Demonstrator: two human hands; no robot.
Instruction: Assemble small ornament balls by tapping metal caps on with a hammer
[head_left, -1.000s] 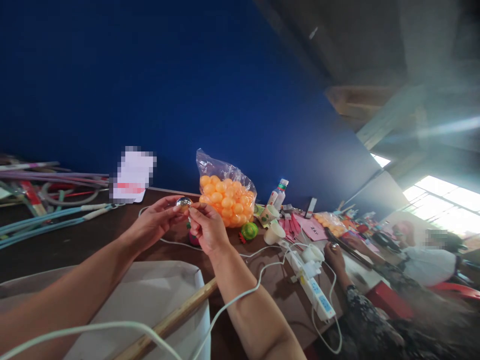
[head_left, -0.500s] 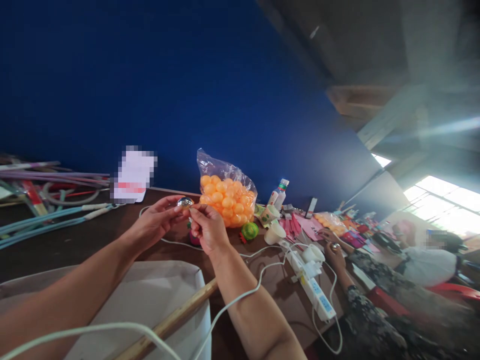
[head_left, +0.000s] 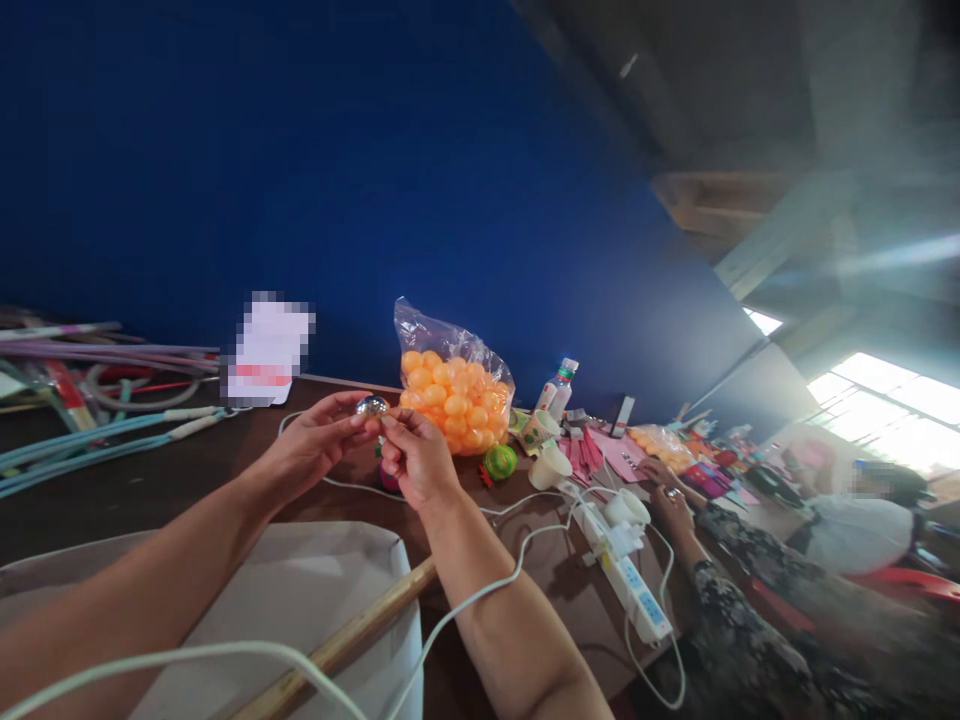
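Observation:
A small, shiny silver ball-like piece is held up in front of me over the dark brown table. My left hand grips it from the left between thumb and fingers. At its lower right edge, my right hand is closed in a pinch, its fingertips against or very near the piece. Whatever sits between those right fingertips is too small to make out. Behind my right hand stands a clear plastic bag full of orange balls. A purple item shows partly beneath my hands.
A white power strip and its looping cable lie on the right, the cable crossing my right forearm. A wooden stick spans a pale box. Paper cups, a bottle and a co-worker's hands are farther right.
My hands and the silver piece stay almost in place, with only slight finger movement. On the right, the co-worker's hands and arm have shifted a little.

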